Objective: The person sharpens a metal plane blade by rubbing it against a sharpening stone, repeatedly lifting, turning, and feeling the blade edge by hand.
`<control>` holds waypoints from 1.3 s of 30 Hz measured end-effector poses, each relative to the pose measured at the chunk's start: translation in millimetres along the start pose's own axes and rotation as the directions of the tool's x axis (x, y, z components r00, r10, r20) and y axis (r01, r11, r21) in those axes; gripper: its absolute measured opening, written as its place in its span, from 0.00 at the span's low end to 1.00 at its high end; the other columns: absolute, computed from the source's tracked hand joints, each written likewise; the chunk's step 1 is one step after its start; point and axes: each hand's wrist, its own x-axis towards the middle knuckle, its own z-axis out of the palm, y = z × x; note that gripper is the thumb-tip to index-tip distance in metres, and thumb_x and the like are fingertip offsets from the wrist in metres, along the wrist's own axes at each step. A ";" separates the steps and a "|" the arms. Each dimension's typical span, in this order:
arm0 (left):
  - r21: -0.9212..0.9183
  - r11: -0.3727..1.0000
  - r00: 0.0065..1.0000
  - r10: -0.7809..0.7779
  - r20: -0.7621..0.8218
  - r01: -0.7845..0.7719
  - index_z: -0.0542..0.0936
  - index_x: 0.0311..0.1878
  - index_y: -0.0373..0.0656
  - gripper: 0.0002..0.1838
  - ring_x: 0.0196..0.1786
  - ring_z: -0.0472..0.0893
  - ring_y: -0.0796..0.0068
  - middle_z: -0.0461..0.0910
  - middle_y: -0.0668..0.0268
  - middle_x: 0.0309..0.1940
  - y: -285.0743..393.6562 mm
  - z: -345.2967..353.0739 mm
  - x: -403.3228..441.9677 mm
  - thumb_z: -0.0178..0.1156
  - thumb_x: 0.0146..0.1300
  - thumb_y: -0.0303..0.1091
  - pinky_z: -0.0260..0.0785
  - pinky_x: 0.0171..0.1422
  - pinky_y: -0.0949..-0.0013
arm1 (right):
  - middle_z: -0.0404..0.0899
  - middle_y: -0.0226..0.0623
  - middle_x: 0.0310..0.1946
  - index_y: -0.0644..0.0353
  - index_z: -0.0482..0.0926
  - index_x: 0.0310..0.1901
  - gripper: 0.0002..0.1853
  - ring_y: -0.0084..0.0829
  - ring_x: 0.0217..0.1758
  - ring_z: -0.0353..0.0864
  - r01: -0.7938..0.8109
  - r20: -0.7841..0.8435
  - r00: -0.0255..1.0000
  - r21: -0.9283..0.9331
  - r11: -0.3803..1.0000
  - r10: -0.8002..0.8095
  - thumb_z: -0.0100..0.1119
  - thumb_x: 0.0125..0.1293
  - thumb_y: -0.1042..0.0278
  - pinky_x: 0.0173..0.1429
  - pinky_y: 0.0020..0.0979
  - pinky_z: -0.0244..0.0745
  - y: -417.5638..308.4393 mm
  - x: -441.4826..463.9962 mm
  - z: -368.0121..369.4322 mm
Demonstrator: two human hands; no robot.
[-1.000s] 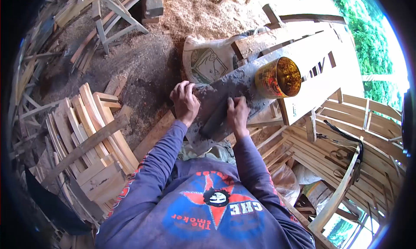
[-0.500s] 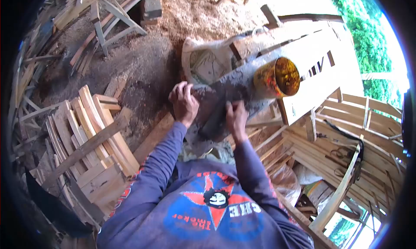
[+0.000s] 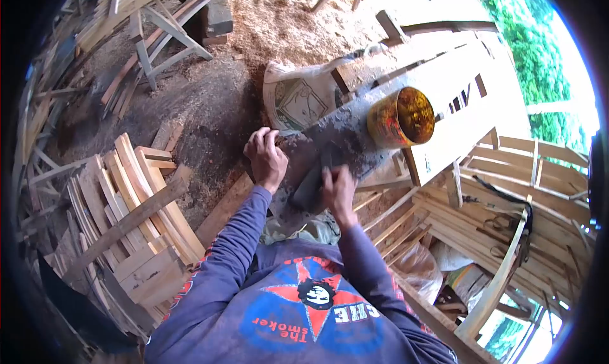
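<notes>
A grimy grey board (image 3: pixel 342 126) lies in front of me, dark residue smeared over its near end. On that end sits a dark, flat, elongated piece (image 3: pixel 309 188), its exact kind unclear. My right hand (image 3: pixel 339 189) is closed at the right side of this piece, slightly blurred, fingers pressed together. At the board's left edge, my left hand (image 3: pixel 266 161) has its fingers curled inward; what they hold, if anything, is hidden. Farther along the board stands an open cylindrical can (image 3: pixel 387 120), yellowish and stained, its mouth toward the right.
Beyond the board lies a printed sack (image 3: pixel 301 101). Stacked planks (image 3: pixel 149 193) fill the left side, below a wooden trestle (image 3: pixel 168 44). Sawdust (image 3: pixel 279 21) covers the ground ahead. A pale panel with cutouts (image 3: pixel 453 132) and a slatted timber structure (image 3: pixel 507 193) are on the right.
My right hand has shifted slightly left and toward me along the dark piece. The left hand stays at the board's edge. The whole view has moved a little.
</notes>
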 end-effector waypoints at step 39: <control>-0.849 0.307 0.888 -0.312 0.338 0.431 0.79 0.52 0.38 0.16 0.27 0.77 0.84 0.81 0.69 0.31 237.0 -203.0 24.0 0.73 0.65 0.27 0.74 0.32 0.79 | 0.69 0.24 0.32 0.57 0.78 0.48 0.14 0.22 0.30 0.66 -0.955 0.512 0.288 0.097 -0.279 -0.809 0.51 0.76 0.55 0.41 0.31 0.65 -120.7 4.6 -170.4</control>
